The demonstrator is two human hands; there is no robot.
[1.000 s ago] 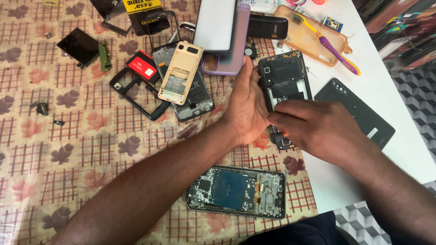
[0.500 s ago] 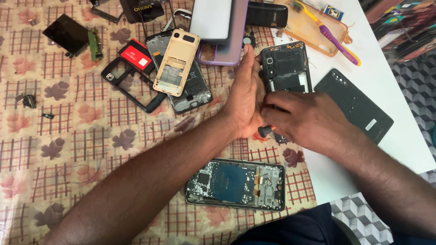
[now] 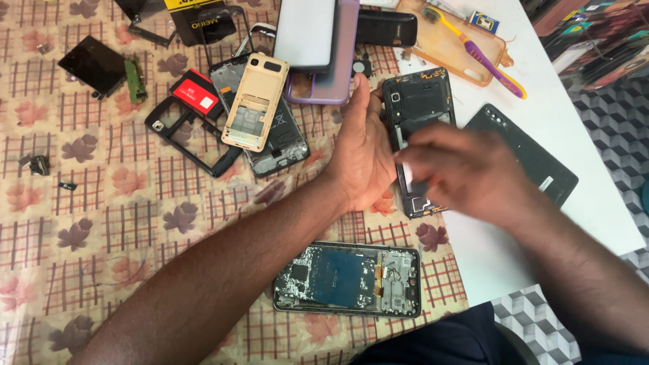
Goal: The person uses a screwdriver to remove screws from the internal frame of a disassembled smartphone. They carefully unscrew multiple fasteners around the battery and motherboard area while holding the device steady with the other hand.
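Note:
A black opened phone frame (image 3: 420, 101) lies at the edge of the patterned tablecloth (image 3: 101, 223). My left hand (image 3: 364, 159) stands on edge against the frame's left side, fingers stretched upward, thumb side at the frame. My right hand (image 3: 463, 172) is blurred with motion and hovers over the frame's middle and lower part, fingertips at its surface. The blur hides whether those fingers pinch anything. The frame's lower end shows under the right hand.
A stripped phone with a bluish board (image 3: 348, 278) lies near my body. A black back cover (image 3: 534, 159) rests on the white table. Farther off lie a beige phone shell (image 3: 255, 101), a purple case (image 3: 341, 67), a toothbrush (image 3: 473, 47) and a red-labelled battery (image 3: 196, 93).
My right hand has moved from gripping the frame's lower end up toward its middle and is now blurred. My left hand's fingers have straightened along the frame's side.

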